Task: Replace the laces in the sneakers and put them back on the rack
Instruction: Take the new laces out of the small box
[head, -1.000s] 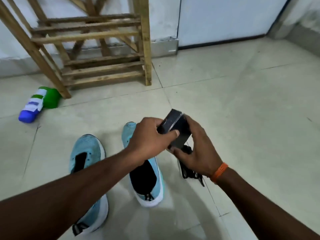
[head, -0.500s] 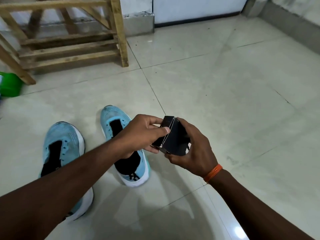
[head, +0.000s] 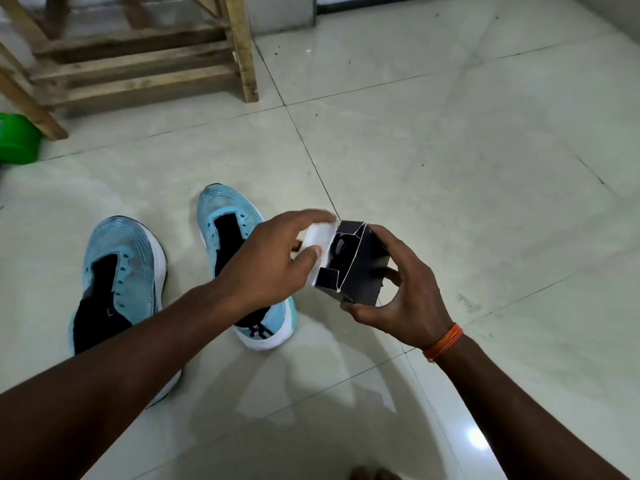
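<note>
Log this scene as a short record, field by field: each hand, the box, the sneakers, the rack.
left hand: pinches the white flap, folded open
right hand: grips the black box
black box: one end open; contents dark, unclear
sneakers: two, light blue, side by side on the floor, toes toward the rack
rack: wooden, beyond the sneakers
green container: left edge, beside a rack leg

A pale, glossy tiled floor [head: 450,150] carries a pair of light-blue sneakers [head: 117,271] side by side, toes toward a wooden rack [head: 138,67] standing on the tiles. A green object [head: 17,140] lies just beside one rack leg.
</note>
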